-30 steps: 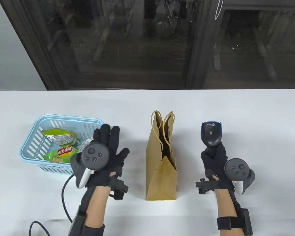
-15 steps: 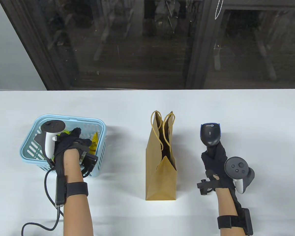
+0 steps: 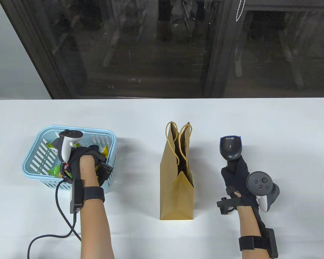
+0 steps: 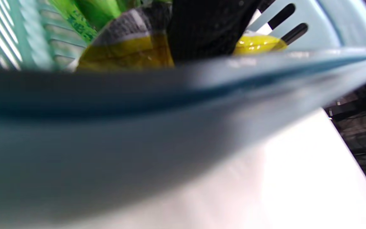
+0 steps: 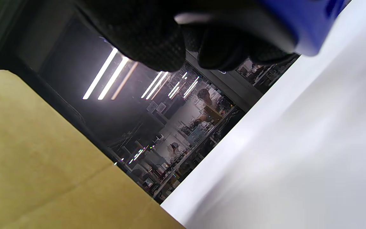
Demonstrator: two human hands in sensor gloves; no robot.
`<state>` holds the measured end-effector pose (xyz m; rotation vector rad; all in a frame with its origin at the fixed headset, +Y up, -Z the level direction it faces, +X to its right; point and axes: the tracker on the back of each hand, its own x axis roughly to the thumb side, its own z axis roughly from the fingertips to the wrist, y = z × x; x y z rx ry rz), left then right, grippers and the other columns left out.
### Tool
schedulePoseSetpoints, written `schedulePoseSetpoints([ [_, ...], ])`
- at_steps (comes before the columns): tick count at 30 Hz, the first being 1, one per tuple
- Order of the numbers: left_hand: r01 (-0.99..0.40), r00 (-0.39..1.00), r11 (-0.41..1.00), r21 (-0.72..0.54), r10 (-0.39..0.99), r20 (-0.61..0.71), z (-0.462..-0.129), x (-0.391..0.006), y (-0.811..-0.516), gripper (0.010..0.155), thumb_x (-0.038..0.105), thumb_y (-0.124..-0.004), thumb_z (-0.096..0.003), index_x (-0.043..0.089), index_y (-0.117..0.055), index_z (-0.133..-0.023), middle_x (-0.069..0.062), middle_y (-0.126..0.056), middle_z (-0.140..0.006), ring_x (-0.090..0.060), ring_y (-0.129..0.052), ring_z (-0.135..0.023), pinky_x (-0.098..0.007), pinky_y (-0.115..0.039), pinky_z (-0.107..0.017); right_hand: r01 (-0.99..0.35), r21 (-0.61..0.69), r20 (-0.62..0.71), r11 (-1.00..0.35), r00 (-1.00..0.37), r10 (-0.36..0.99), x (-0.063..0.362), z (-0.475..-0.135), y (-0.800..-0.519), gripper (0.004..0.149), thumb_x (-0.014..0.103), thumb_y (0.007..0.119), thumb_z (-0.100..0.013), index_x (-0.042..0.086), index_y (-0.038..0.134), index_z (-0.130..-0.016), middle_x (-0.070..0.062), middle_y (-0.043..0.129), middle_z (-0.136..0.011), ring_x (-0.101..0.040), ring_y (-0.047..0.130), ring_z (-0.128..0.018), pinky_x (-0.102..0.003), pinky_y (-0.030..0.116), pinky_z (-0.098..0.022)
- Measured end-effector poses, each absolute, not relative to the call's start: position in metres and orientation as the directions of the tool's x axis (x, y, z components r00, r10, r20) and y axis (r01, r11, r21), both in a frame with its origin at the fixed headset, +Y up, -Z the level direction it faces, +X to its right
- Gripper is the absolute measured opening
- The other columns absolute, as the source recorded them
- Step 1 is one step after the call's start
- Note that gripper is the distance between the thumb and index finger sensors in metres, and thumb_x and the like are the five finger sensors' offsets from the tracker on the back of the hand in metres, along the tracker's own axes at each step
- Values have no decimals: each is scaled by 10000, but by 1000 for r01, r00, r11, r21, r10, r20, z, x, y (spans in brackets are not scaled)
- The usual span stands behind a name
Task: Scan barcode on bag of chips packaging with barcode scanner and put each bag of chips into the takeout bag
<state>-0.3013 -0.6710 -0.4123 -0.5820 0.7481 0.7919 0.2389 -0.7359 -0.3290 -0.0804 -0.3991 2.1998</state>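
Note:
A light blue basket [image 3: 70, 129] at the left holds chip bags, a green one [image 3: 51, 170] and a yellow one [image 3: 105, 151]. My left hand [image 3: 90, 155] reaches down into the basket over its near rim. In the left wrist view a gloved finger [image 4: 208, 28] lies between yellow bags [image 4: 129, 54], and its grip is hidden behind the basket rim [image 4: 138, 105]. My right hand [image 3: 236, 175] grips the handle of the black and blue barcode scanner [image 3: 230, 147], which stands upright. The brown paper takeout bag [image 3: 176, 175] stands open between the hands.
The white table [image 3: 151, 113] ends at a dark glass wall behind. A black cable [image 3: 62, 213] trails from my left wrist across the near left of the table. The paper bag's side [image 5: 27, 159] is close to the left of my right hand.
My left hand went from beside the basket, fingers spread, down into it, then shifted slightly right inside. The right hand and scanner have stayed put.

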Motion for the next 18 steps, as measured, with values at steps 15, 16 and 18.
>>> schedulePoseSetpoints([
  [15,-804,456,587,92,709,-538,-384,-312,-635,368,145,-881,-492,134,-835,-857,-217,-413,-1119,-525,-340,-982,-702,-335,-668,-767,-285,84,-575,-617,782,238,-330,-736,697,249,854,-521,182,433,-1073,-114,614,-981,-293,847,-741,-489,758,-587],
  [16,-808,442,571,147,751,-490,-380,-312,-629,368,147,-879,-491,141,-835,-856,-215,-402,-1120,-511,-344,-975,-701,-332,-665,-767,-285,86,-574,-617,782,238,-330,-736,697,248,854,-522,183,433,-1073,-113,614,-982,-292,848,-740,-489,758,-587],
  [18,-827,393,491,275,854,-341,-371,-313,-611,374,155,-871,-488,163,-824,-859,-196,-373,-1129,-471,-371,-940,-687,-347,-659,-771,-284,92,-569,-613,785,237,-330,-735,697,250,853,-522,183,432,-1073,-113,613,-983,-293,847,-741,-490,758,-587],
])
